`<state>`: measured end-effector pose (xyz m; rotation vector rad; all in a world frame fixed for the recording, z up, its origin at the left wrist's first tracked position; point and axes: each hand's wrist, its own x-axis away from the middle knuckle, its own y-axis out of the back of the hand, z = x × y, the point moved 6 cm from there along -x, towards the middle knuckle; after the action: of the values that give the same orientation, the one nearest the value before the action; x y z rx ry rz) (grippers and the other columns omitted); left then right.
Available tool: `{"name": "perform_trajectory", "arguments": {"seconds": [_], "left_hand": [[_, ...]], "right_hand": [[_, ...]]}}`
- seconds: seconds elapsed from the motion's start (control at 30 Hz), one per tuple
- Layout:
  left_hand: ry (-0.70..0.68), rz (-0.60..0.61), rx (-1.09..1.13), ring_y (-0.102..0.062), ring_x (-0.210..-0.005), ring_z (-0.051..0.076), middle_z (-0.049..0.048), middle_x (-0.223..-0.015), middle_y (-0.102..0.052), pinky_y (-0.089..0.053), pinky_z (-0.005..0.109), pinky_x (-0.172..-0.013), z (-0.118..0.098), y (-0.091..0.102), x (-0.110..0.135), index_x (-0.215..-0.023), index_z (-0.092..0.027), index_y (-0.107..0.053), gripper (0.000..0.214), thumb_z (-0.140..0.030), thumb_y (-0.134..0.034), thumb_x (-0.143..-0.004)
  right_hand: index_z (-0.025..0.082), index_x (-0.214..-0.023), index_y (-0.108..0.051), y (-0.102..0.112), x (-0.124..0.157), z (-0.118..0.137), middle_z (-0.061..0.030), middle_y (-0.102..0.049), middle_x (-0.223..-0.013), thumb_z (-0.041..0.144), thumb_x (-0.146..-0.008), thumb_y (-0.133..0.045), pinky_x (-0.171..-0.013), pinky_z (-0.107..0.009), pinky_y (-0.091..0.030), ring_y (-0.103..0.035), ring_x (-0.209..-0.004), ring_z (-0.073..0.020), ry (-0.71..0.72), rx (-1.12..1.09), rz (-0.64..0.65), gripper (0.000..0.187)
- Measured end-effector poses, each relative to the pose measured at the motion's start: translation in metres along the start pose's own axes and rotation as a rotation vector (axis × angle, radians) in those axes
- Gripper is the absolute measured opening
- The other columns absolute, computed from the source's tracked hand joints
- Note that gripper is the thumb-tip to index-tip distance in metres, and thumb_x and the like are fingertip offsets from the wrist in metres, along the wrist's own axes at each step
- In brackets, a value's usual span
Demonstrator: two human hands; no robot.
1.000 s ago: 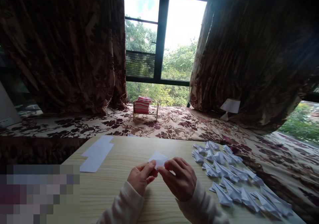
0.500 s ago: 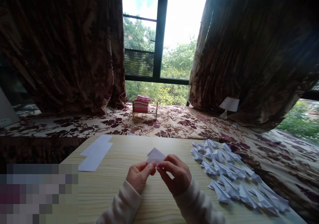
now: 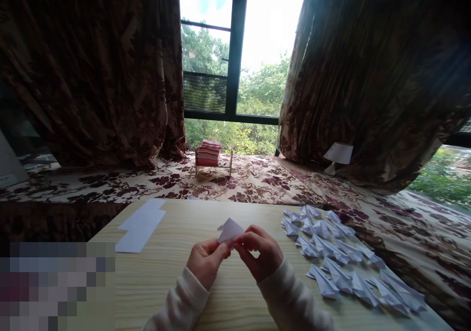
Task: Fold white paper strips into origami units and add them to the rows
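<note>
A small folded piece of white paper (image 3: 229, 230) is held above the light wooden table (image 3: 165, 282), pinched from both sides. My left hand (image 3: 206, 262) grips its lower left edge between thumb and fingers. My right hand (image 3: 259, 257) is closed on its right side, fingers curled over the fold. Both wrists wear pale sleeves. To the right of my hands lie several folded white paper shapes (image 3: 342, 267) in rows.
Flat white paper sheets (image 3: 141, 225) lie at the table's far left. Behind the table is a floral-covered ledge (image 3: 257, 181) with a small striped stack on a wooden stand (image 3: 209, 157) and a small white lamp (image 3: 337, 156). Dark curtains frame the window.
The paper has been turned and raised a little between my fingers, its point now more upright. My hands stay close together in the same spot.
</note>
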<state>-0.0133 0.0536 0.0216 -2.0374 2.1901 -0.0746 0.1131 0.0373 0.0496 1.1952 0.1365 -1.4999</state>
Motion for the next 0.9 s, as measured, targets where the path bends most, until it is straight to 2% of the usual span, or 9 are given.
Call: {"name": "perform_trajectory", "arguments": {"seconds": [0.13, 0.23, 0.37, 0.5, 0.63, 0.8, 0.9], "left_hand": [[0.011, 0.049, 0.133, -0.046, -0.053, 0.011, -0.0016, -0.048, -0.056, -0.038, 0.024, -0.059, -0.003, -0.006, 0.003, -0.055, -0.014, -0.067, 0.017, -0.031, -0.070, -0.052], [-0.008, 0.010, 0.125, -0.044, -0.050, 0.011, -0.0013, -0.046, -0.054, -0.036, 0.023, -0.054, -0.001, -0.004, 0.001, -0.050, -0.014, -0.065, 0.019, -0.032, -0.070, -0.053], [-0.018, -0.048, 0.124, -0.041, -0.048, 0.009, -0.0020, -0.043, -0.052, -0.033, 0.022, -0.049, 0.003, 0.000, -0.001, -0.044, -0.015, -0.062, 0.021, -0.032, -0.071, -0.053], [-0.011, -0.059, 0.132, -0.044, -0.049, 0.010, -0.0025, -0.043, -0.053, -0.037, 0.022, -0.052, 0.000, -0.001, 0.001, -0.045, -0.014, -0.063, 0.020, -0.031, -0.071, -0.052], [-0.013, -0.031, 0.119, -0.052, -0.054, 0.013, -0.0022, -0.042, -0.054, -0.042, 0.023, -0.060, -0.002, -0.002, 0.000, -0.045, -0.015, -0.063, 0.019, -0.030, -0.070, -0.053], [0.006, -0.033, 0.054, -0.058, -0.062, 0.018, 0.0016, -0.054, -0.064, -0.043, 0.026, -0.062, 0.009, 0.003, -0.005, -0.065, -0.012, -0.070, 0.023, -0.032, -0.071, -0.053], [-0.030, -0.012, 0.042, -0.059, -0.063, 0.019, 0.0024, -0.057, -0.066, -0.044, 0.026, -0.061, 0.012, 0.002, -0.007, -0.068, -0.012, -0.069, 0.024, -0.033, -0.069, -0.056]], "right_hand": [[0.017, -0.059, -0.056, 0.002, 0.000, -0.007, 0.0009, -0.049, -0.057, 0.028, -0.071, -0.056, -0.048, -0.021, -0.036, -0.045, -0.050, -0.0096, -0.099, 0.085, -0.044, 0.016], [0.017, -0.055, -0.055, -0.001, 0.004, -0.017, 0.0009, -0.048, -0.053, 0.036, -0.070, -0.058, -0.045, -0.022, -0.033, -0.043, -0.046, -0.0093, -0.237, 0.117, -0.028, 0.025], [0.016, -0.060, -0.059, -0.015, 0.011, -0.035, 0.0005, -0.051, -0.053, 0.037, -0.070, -0.058, -0.044, -0.021, -0.034, -0.044, -0.046, -0.0094, -0.415, -0.213, -0.022, 0.023], [0.014, -0.064, -0.060, -0.030, 0.015, -0.043, 0.0010, -0.052, -0.051, 0.039, -0.068, -0.061, -0.045, -0.022, -0.035, -0.044, -0.046, -0.0095, -0.556, -0.542, 0.033, 0.025], [0.012, -0.065, -0.061, -0.032, 0.014, -0.038, 0.0001, -0.055, -0.054, 0.038, -0.068, -0.063, -0.049, -0.023, -0.039, -0.046, -0.050, -0.0100, -0.553, -0.658, 0.021, 0.026], [0.012, -0.065, -0.060, -0.033, 0.014, -0.037, 0.0004, -0.054, -0.053, 0.036, -0.070, -0.062, -0.048, -0.023, -0.040, -0.045, -0.049, -0.0096, -0.498, -0.676, -0.014, 0.025], [0.012, -0.064, -0.061, -0.034, 0.015, -0.037, -0.0006, -0.055, -0.054, 0.039, -0.071, -0.059, -0.051, -0.025, -0.043, -0.049, -0.052, -0.0116, -0.486, -0.648, -0.009, 0.028]]}}
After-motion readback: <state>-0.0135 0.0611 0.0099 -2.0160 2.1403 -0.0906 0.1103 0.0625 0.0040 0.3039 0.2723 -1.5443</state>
